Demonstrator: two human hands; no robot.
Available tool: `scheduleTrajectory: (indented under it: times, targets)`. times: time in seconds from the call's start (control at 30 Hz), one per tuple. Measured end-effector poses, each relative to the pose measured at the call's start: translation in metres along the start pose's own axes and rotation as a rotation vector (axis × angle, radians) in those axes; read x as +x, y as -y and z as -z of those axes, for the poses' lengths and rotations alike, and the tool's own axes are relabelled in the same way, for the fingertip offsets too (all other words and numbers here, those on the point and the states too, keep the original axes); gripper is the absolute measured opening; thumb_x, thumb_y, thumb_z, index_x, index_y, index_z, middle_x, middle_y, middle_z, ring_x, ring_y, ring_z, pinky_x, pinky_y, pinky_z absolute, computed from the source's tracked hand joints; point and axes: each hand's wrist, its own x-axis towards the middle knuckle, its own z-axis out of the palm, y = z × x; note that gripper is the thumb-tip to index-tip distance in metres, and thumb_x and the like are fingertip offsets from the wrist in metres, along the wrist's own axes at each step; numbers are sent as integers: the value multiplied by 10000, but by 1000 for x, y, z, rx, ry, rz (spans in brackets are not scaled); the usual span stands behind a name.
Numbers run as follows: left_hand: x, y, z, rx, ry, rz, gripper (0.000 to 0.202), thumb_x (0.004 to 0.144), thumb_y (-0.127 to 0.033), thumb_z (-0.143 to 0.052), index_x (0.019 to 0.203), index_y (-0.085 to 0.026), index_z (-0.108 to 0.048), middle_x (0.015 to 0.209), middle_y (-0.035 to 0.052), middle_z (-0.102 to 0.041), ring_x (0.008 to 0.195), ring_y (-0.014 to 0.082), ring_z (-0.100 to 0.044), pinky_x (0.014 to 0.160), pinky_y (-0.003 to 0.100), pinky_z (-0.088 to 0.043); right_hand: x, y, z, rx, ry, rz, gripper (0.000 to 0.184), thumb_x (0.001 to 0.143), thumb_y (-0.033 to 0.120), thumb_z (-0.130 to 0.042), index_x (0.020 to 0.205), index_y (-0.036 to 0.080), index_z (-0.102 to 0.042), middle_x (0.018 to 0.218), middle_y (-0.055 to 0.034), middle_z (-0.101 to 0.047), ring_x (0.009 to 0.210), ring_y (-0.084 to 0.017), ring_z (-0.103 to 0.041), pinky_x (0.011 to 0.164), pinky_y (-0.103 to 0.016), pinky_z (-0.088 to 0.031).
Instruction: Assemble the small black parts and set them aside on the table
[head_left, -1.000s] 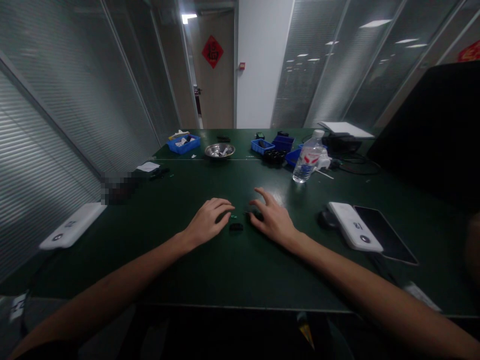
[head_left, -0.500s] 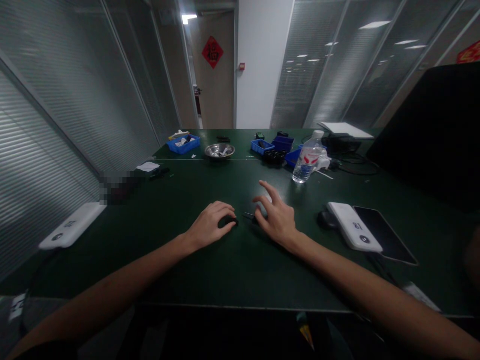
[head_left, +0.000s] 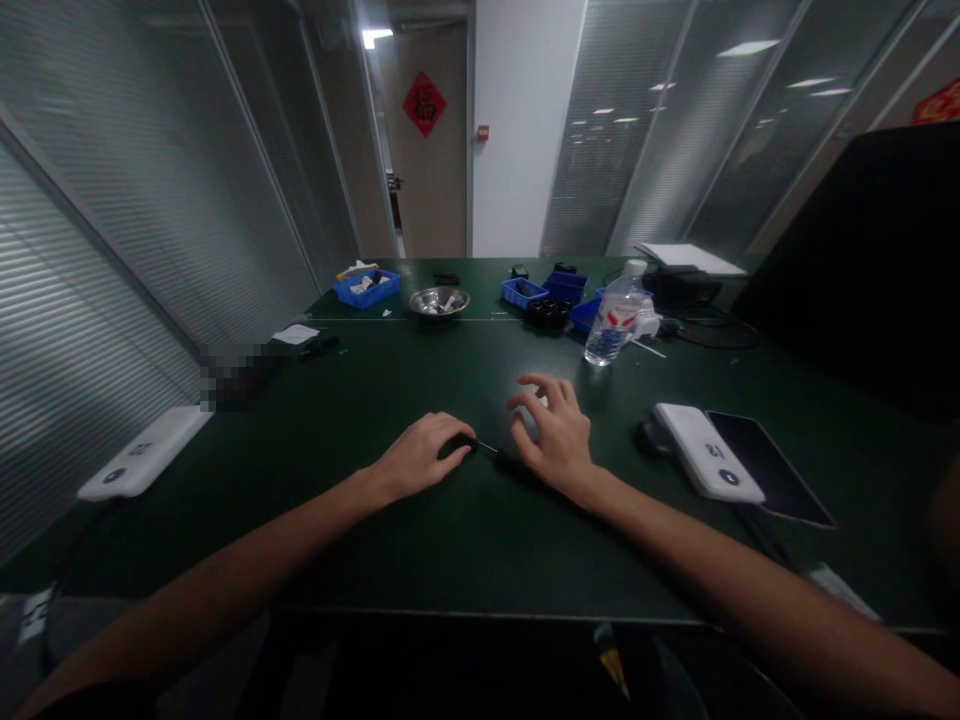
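My left hand (head_left: 420,455) is closed on a small, rounded black object (head_left: 454,445), its kind unclear, with thumb and fingers at either side. A thin metal shaft (head_left: 487,448) runs from near that object to a black handle (head_left: 510,463); together they look like a screwdriver. The shaft's end is close to the black object; whether they touch I cannot tell. Just above the handle, my right hand (head_left: 556,435) has its fingers curled but apart, not wrapped round it. The palm side hides the handle's far end. A pale patch shows between the right fingers, too unclear to name.
A water bottle (head_left: 616,315) stands beyond my right hand. Farther back are a metal bowl (head_left: 439,304), a blue tray (head_left: 367,290) and several blue bins (head_left: 523,293). White devices lie left (head_left: 146,455) and right (head_left: 709,455), the latter beside a dark tablet-like slab (head_left: 772,470).
The screwdriver-like tool has shifted nearer to me and tilted, with more of its handle showing. My right index finger has curled in from its outstretched pose. My left hand has barely moved.
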Motion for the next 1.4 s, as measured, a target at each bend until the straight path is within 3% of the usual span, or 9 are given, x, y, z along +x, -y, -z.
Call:
scheduleTrajectory:
  times: [0.17, 0.27, 0.33, 0.4, 0.53, 0.7, 0.8, 0.97, 1.4]
  targets:
    - [0, 2, 4, -11, 26, 14, 269, 1008, -275, -537, 1259, -241, -628, 1226, 62, -674, 1134, 224, -621, 1002, 412, -499, 2, 1, -2, -2, 61, -40, 220, 904, 256, -556, 1110, 248, -635, 1438, -98, -486, 1273, -352, -422, 727, -405, -552]
    - [-1, 13, 10, -21, 22, 63, 337, 995, -281, -556, 1329, -257, -595, 1291, 58, -654, 1170, 221, -617, 1012, 391, -505, 2, -4, -7, 19, 97, -21, 243, 898, 261, -564, 1134, 248, -622, 1465, -111, -456, 1374, -378, -341, 914, -547, -525]
    - [-4, 27, 19, -32, 19, 128, 381, 986, -292, -564, 1366, -271, -574, 1312, 54, -649, 1167, 221, -625, 984, 378, -523, 2, -9, -9, 40, 116, 9, 250, 889, 250, -573, 1135, 249, -619, 1466, -115, -451, 1422, -393, -291, 1061, -691, -373]
    - [-9, 47, 31, -42, 9, 212, 394, 980, -312, -562, 1372, -276, -575, 1291, 51, -662, 1121, 221, -647, 924, 364, -547, 2, -13, -11, 82, 121, 34, 247, 888, 235, -573, 1131, 244, -618, 1464, -120, -450, 1448, -386, -275, 1117, -715, -285]
    - [-31, 105, 65, 6, -60, 368, 412, 951, -375, -573, 1340, -249, -614, 1253, 66, -688, 1060, 236, -672, 873, 362, -555, 3, -14, -10, 183, 100, 72, 218, 916, 213, -548, 1125, 217, -610, 1482, -134, -427, 1441, -334, -332, 1132, -562, -383]
    - [-73, 184, 112, 123, -216, 633, 398, 845, -417, -651, 1168, -199, -731, 1238, 94, -711, 1103, 281, -670, 994, 409, -509, 0, -11, -7, 206, 163, 14, 211, 938, 230, -528, 1135, 212, -602, 1502, -131, -412, 1230, -294, -558, 933, -443, -547]
    - [-91, 209, 130, 201, -299, 702, 381, 810, -458, -670, 1086, -215, -770, 1249, 89, -710, 1137, 302, -657, 1042, 428, -477, -1, -8, -6, 133, 141, -2, 188, 947, 222, -509, 1104, 213, -611, 1471, -116, -450, 1156, -276, -604, 841, -392, -567]
    - [-100, 212, 136, 243, -332, 759, 399, 810, -479, -675, 1103, -223, -763, 1234, 87, -722, 1122, 308, -660, 1014, 441, -501, 0, -8, -5, 84, 145, 7, 194, 947, 218, -508, 1111, 206, -611, 1470, -116, -456, 1027, -245, -645, 738, -348, -563]
    - [-108, 224, 133, 289, -323, 642, 393, 867, -538, -615, 1021, -211, -771, 1221, 63, -715, 1165, 272, -630, 1113, 440, -417, 0, -11, -8, 133, 157, 25, 190, 951, 216, -509, 1121, 226, -593, 1470, -109, -446, 1244, -273, -570, 901, -402, -570]
